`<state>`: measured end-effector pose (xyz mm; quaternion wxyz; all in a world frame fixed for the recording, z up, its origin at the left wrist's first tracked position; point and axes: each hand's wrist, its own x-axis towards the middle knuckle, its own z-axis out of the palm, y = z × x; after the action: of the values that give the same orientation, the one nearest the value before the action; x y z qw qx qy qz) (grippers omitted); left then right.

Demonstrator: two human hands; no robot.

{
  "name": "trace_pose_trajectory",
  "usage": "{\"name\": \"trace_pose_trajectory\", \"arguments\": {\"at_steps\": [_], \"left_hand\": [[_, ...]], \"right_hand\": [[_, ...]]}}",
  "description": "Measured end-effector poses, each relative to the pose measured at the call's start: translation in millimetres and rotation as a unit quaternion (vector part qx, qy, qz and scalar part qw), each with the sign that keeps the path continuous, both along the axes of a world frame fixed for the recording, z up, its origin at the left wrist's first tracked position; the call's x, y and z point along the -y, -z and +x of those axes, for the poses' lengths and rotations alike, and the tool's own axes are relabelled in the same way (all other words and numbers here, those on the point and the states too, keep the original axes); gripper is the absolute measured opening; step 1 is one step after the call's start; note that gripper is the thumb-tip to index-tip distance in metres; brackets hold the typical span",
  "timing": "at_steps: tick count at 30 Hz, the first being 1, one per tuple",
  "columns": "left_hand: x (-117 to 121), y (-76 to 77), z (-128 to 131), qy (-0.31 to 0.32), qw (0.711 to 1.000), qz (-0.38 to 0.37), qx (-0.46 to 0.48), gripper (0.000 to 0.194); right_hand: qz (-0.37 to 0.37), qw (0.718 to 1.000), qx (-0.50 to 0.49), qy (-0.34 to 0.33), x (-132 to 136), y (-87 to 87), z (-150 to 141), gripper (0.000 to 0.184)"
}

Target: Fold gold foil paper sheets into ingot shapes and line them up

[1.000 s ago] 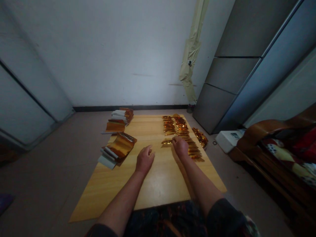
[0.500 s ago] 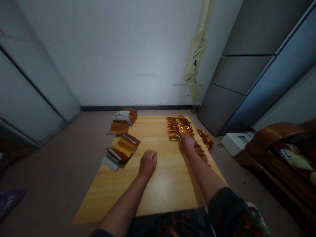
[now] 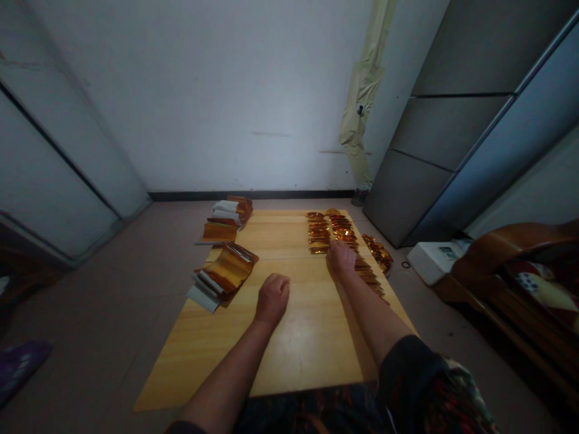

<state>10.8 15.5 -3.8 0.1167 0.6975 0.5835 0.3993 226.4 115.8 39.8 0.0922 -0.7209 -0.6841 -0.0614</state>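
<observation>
Your wooden board [image 3: 312, 349] is honey yellow, streaked with a fine lengthwise grain, and the foil strips [image 3: 344, 241] along it shine amber-gold, deepening to orange-brown in their folds. The stacked foil sheets [image 3: 228, 269] show the same gold, edged by white-grey paper strips [image 3: 201, 298]. Your sleeve [image 3: 409, 361] is near-black, beside cloth [image 3: 461, 386] with a dark red-and-green print. The blanket [image 3: 529, 277] mixes red and cream patches with dark dots, and the slipper [image 3: 18, 364] is purple with a pale pattern – the wall [image 3: 217, 102] is plain white.
</observation>
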Motion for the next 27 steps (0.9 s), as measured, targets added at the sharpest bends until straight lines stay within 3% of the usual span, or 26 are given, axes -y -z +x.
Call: {"name": "trace_pose_trajectory", "arguments": {"at_steps": [5,10,18,22,27], "left_hand": [[-2,3.4,0,0.002,1.000,0.003,0.003,0.018],[-4,4.9,-1,-0.002,1.000,-0.001,0.007,0.018],[-1,1.7,0,0.003,1.000,0.018,-0.016,0.018],[4,-18.7,-9,-0.009,0.990,0.057,-0.125,0.017],[2,-61.7,-53,-0.184,0.950,0.040,-0.249,0.025]], "right_hand": [[0.010,1.000,0.001,-0.009,6,-4.2,-1,0.021],[0.033,0.998,-0.021,-0.051,29,-3.9,-7,0.022],[-0.009,0.984,-0.087,-0.157,79,19.4,-33,0.016],[-0.013,0.983,-0.075,-0.168,85,25.9,-39,0.014],[-0.013,0.984,-0.057,-0.169,85,24.9,-39,0.013]]}}
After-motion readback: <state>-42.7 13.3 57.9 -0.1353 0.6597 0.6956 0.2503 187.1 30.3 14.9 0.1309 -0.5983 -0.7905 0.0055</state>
